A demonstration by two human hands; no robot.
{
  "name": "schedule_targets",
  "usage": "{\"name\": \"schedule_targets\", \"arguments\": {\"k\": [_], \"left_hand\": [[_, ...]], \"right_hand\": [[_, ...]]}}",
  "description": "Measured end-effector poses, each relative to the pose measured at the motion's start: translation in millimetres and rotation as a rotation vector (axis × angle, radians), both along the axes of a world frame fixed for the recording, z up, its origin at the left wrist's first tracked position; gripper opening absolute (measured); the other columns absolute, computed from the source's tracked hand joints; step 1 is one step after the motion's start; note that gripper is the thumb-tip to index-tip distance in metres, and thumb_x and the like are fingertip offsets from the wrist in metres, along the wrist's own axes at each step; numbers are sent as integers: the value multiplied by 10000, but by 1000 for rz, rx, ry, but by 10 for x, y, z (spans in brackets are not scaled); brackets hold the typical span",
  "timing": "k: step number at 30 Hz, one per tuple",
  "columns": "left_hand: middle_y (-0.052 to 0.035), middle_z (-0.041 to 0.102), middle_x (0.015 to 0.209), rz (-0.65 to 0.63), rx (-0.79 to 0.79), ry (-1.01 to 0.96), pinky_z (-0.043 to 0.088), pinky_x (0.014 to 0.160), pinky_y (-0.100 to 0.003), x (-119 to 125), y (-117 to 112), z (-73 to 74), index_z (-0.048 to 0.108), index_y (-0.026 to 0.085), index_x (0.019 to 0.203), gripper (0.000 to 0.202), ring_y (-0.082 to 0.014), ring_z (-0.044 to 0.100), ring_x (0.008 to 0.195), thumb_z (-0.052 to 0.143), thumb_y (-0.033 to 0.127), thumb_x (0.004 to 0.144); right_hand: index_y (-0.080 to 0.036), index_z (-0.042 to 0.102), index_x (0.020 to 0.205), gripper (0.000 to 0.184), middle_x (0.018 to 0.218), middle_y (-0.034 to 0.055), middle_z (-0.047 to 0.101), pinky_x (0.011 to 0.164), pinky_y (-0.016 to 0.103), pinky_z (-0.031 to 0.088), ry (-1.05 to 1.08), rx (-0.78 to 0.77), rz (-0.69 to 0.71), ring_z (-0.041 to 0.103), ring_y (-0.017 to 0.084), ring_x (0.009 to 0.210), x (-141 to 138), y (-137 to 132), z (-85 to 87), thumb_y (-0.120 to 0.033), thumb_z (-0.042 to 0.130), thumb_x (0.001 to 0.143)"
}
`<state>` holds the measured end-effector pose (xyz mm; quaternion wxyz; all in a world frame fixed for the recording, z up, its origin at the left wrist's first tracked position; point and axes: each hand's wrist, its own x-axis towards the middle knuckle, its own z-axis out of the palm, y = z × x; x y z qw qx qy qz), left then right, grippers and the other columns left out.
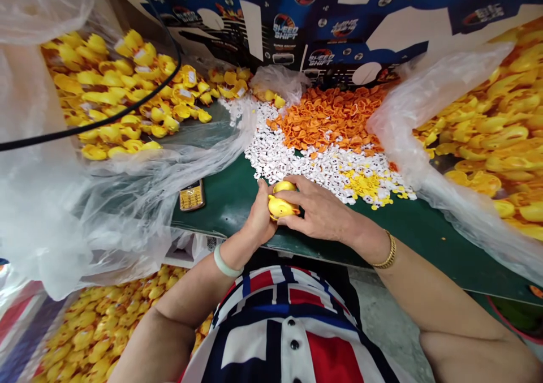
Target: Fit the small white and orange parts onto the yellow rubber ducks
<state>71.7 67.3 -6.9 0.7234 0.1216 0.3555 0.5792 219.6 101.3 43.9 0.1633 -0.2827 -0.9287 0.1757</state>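
As the left hand [257, 216] and right hand [318, 210] close firmly around a yellow rubber duck [280, 205] (held just above the green table [227, 202]), a heap of small white pieces [292, 151] lies just ahead, orange pieces [331, 117] beyond.

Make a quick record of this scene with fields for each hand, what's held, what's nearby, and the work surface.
Left hand: grips a yellow rubber duck from the left side; pale green bangle on the wrist
Right hand: fingers lie over the same duck; gold bracelet on the wrist
Nearby: heap of white dotted pieces; orange bill-shaped pieces
Surface: green work table
Also there: gold-coloured mobile phone; heaped yellow ducks; clear plastic sheeting
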Motion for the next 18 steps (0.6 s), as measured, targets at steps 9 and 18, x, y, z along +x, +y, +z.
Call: {"name": "schedule_targets", "arguments": {"k": [9,18], "left_hand": [[-81,710,990,-111,99,-21,551,755,-262,-77,-71,-36,676,164,1120,454,-198,686,907,701,512,829],[-56,664,1223,-332,375,618,542,895,-377,-366,-157,-52,572,270,1379,710,-235,652,1015,818,274,713]], "right_hand": [[-248,448,1433,552,1447,147,443,1101,548,418,97,17,7,416,329,1367,6,-73,-230,-366,606,918],[-203,575,1214,437,1197,129,645,948,467,497,256,-232,-87,603,283,1094,174,9,-266,-516,606,910]]}}
